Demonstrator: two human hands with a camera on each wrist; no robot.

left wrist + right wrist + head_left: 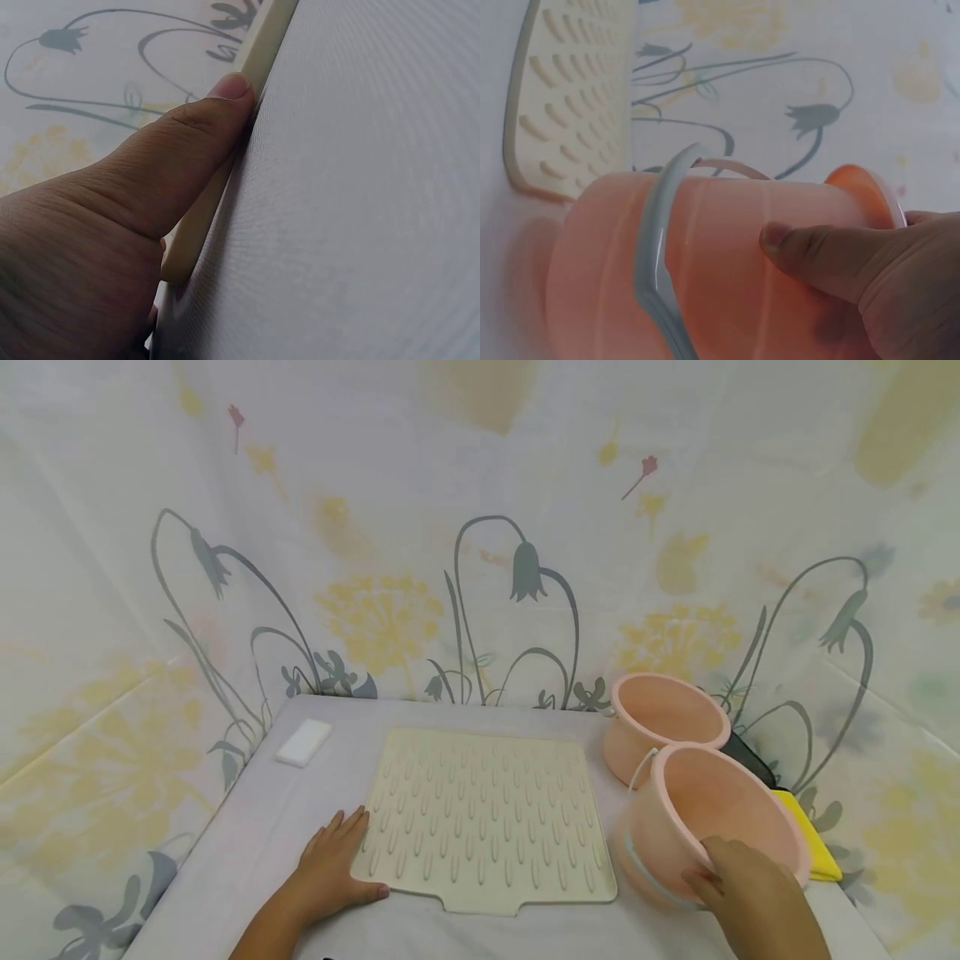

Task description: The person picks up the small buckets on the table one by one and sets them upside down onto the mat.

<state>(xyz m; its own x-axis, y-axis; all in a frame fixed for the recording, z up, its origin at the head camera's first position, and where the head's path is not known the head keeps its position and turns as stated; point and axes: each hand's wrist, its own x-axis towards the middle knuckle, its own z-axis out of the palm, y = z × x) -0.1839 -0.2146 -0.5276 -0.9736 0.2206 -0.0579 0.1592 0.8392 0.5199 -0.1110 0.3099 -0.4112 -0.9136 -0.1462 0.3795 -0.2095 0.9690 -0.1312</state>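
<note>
White cloth printed with grey, yellow and red flowers (390, 468) hangs behind and at both sides of the pale, smooth-covered bench (255, 835). Near the bench's far left corner lies a small white rectangular block (303, 743), well apart from everything else. At the far right, a round pale-pink bucket (618, 756) sits just behind a second one; to their right, a dark object (750, 762) and a folded bright-yellow cloth (813, 843) show only in part, the nearer bucket blocking the view of them.

A cream, flat tabbed board with rows of raised slim ridges (483, 818) lies in the middle. The left hand (330, 868) rests at its near left corner, fingers extended along the left side, thumb apart and touching the front edge.

Right of the board is the nearer round pale-pink bucket with a light-grey handle (705, 247). The right hand (750, 885) grips its near rim, fingers clamped on the wall with the thumb outside; whether its base touches the bench I cannot tell.
</note>
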